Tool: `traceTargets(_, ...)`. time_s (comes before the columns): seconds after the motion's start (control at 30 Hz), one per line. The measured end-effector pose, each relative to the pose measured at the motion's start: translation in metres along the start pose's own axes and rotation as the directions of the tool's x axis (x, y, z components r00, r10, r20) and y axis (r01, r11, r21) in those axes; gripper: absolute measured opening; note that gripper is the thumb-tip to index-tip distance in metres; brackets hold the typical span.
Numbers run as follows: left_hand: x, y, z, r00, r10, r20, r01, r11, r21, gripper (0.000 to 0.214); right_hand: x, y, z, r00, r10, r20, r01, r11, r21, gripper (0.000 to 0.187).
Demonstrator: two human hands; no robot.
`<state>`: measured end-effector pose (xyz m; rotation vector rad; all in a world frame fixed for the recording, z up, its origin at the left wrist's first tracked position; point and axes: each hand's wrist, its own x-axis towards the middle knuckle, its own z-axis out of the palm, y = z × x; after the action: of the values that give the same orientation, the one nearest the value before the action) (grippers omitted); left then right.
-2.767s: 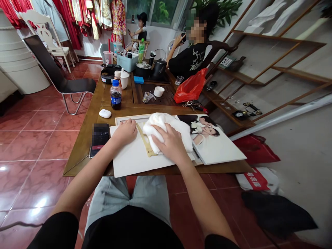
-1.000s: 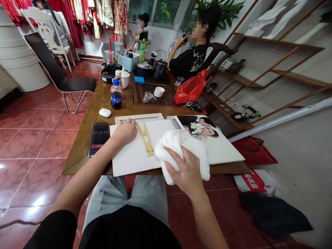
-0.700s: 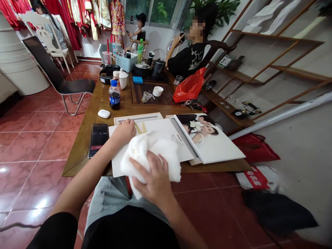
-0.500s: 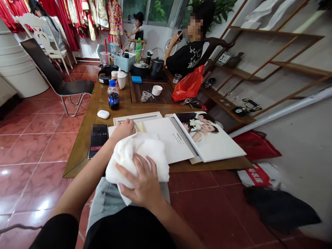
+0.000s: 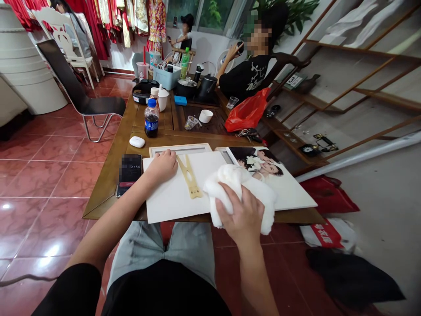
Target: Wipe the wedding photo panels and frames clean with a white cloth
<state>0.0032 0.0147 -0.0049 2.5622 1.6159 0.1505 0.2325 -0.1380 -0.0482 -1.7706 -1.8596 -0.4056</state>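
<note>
The white cloth [image 5: 232, 175] is just right of centre in the frame, overlapping in view the right end of the white board [image 5: 174, 197] and the photo panel [image 5: 292, 188]. Expect it to be light, soft and limp, with good grip and no risk of breakage. Take hold of it by its bunched middle; a corner alone would probably let the rest trail.

Your right hand [image 5: 245, 215] is on the cloth from above, fingers and thumb bent into the folds and gripping them. The forearm rises from the lower right of the frame. Contact between cloth and board cannot be confirmed.

Your left hand [image 5: 165, 166], left of centre, lies palm down at the board's far left corner. Its fingers are bent and close together; whether they pinch the edge cannot be told. Treat the board as thin, fairly stiff and easily marked.

The yellow plastic piece [image 5: 194, 189] lies loose on the board between your hands. It appears light and easily knocked.
</note>
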Motion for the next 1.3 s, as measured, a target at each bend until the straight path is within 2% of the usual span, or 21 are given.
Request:
traceTargets(0.07,0.000,0.000,0.001,1.000,0.001,-0.003,-0.001,1.000,-0.001,0.037,0.003,-0.006,0.002,1.000,0.007,-0.004,-0.007,1.000,0.011,0.046)
traceTargets(0.2,0.000,0.000,0.002,1.000,0.006,-0.011,-0.006,1.000,0.017,0.037,0.006,-0.036,0.003,0.998,-0.063,0.022,0.062,0.996,0.066,0.044)
traceTargets(0.4,0.003,-0.003,0.004,0.999,0.036,-0.010,-0.035,0.999,0.036,0.032,0.005,-0.090,0.005,0.970,-0.226,0.093,0.210,0.965,0.158,0.046)
traceTargets(0.5,0.007,-0.006,0.005,1.000,0.001,0.026,-0.002,0.999,0.046,0.029,0.006,-0.106,0.005,0.952,-0.294,0.091,0.267,0.937,0.225,0.047)
traceTargets(0.57,0.008,-0.007,0.005,0.999,-0.010,0.034,0.009,1.000,0.030,0.029,0.008,-0.104,0.003,0.950,-0.294,0.109,0.260,0.933,0.249,0.046)
traceTargets(0.63,0.006,-0.006,0.004,1.000,0.016,0.014,-0.017,1.000,0.011,0.030,0.013,-0.092,0.000,0.954,-0.263,0.142,0.224,0.943,0.246,0.045)
traceTargets(0.8,0.002,-0.003,0.002,1.000,0.021,-0.017,-0.020,0.999,0.042,0.037,0.025,-0.037,-0.003,0.974,-0.159,0.158,0.133,0.977,0.165,0.046)
traceTargets(0.9,0.002,-0.003,0.003,1.000,0.020,-0.012,-0.020,0.999,0.033,0.040,0.033,-0.008,0.002,0.990,-0.041,0.138,0.032,0.997,0.067,0.047)
traceTargets(0.97,0.003,-0.004,0.004,1.000,0.019,-0.013,-0.019,1.000,0.020,0.040,0.039,0.003,0.005,0.992,0.037,0.121,-0.040,0.999,0.021,0.048)
traceTargets(1.03,0.003,-0.004,0.005,1.000,0.018,-0.016,-0.018,1.000,0.013,0.040,0.044,0.004,0.007,0.988,0.078,0.132,-0.082,0.996,0.019,0.049)
traceTargets(1.1,0.003,-0.004,0.005,1.000,0.019,-0.019,-0.019,1.000,0.015,0.040,0.048,-0.006,0.007,0.984,0.054,0.169,-0.066,0.996,0.066,0.048)
traceTargets(1.3,0.001,-0.004,0.001,0.999,0.053,0.012,-0.054,0.997,0.048,0.033,0.052,-0.060,0.009,0.955,-0.184,0.233,0.138,0.970,0.200,0.046)
